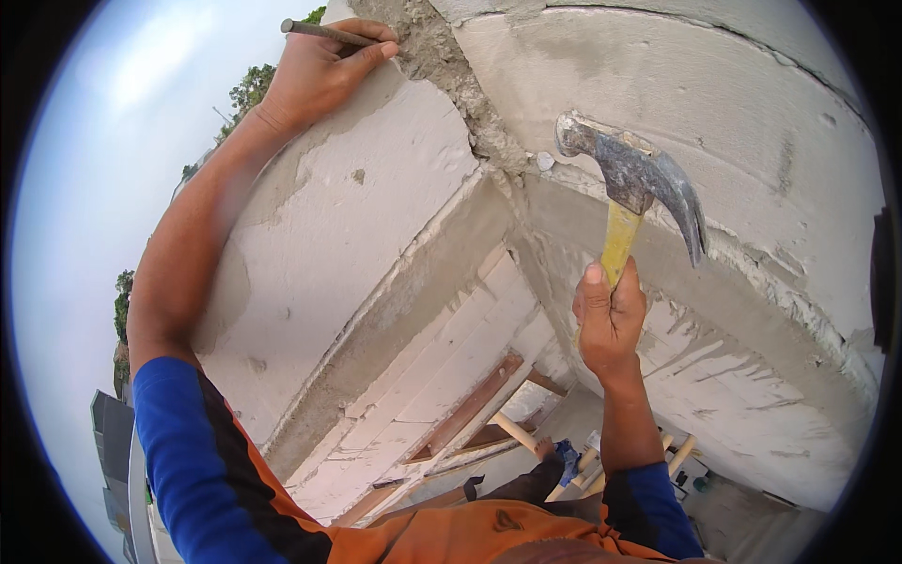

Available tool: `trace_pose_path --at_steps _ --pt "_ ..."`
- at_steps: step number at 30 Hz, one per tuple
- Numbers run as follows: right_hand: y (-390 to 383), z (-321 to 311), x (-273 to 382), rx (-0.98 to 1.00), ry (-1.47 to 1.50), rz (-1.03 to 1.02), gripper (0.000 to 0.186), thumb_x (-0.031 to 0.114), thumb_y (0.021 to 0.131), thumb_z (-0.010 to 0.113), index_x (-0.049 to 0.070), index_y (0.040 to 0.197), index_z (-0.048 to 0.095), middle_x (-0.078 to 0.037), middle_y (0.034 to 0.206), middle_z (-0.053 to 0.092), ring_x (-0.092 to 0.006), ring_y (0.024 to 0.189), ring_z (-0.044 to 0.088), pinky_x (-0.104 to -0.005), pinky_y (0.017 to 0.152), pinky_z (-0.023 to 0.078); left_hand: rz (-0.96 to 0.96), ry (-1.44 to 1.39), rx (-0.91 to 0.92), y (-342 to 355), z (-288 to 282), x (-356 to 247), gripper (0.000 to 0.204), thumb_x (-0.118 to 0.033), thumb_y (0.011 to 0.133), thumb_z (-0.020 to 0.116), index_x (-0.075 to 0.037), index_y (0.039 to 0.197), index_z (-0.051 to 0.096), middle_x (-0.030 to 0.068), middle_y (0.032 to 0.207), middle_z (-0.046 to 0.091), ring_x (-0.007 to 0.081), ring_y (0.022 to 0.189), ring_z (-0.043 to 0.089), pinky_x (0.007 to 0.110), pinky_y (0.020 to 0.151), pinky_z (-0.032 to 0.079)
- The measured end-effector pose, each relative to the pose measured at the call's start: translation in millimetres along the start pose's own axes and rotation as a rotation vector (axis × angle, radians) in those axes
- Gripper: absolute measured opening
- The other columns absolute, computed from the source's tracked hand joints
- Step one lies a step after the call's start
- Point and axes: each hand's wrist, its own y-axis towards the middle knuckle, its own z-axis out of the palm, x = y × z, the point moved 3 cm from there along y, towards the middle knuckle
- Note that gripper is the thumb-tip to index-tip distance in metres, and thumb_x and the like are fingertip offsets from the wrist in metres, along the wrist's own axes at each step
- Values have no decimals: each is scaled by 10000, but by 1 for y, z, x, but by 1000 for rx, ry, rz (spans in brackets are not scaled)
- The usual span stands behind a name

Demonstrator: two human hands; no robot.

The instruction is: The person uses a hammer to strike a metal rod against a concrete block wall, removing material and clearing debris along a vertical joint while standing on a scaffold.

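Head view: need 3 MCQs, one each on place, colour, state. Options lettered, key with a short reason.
1. Where does the tip of the metal rod sit?
A. at the rough mortar joint
B. on the wooden props
C. against the hammer

2. What colour is the handle of the hammer?
A. red
B. yellow
C. black

3. How is the right hand?
A. open and empty
B. flat on the wall
C. closed around the hammer handle

Key: 1 A, the left hand holds the rod to the mortar joint; 2 B, yellow shows above the fist; 3 C, fingers wrap the handle, head raised.
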Motion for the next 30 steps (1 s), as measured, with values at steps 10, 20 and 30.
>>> trace_pose_path --at_steps 10,20,30 --pt "19 6 -2 36 -61 -39 166 181 1053 468 30 986 485 31 621 447 -40 515 397 -227 472 333 -97 -108 -4 7 10 -2 203 -175 947 669 -52 1100 723 56 1016 752 127 944 684 289 883 540" --pt "33 22 21 93 -27 -77 181 197 1045 502 40 957 487 40 658 452 -33 553 407 -225 485 330 -70 -99 -33 6 9 5 179 -144 943 665 -74 1092 736 70 1025 755 155 919 704 312 862 550" --pt "73 34 73 74 -223 -235 185 178 1019 557 8 974 500 -101 606 516 -147 513 477 -310 496 394 48 -20 -36 13 7 7 175 -169 928 685 -67 1061 735 90 929 749 182 809 697 300 798 538"
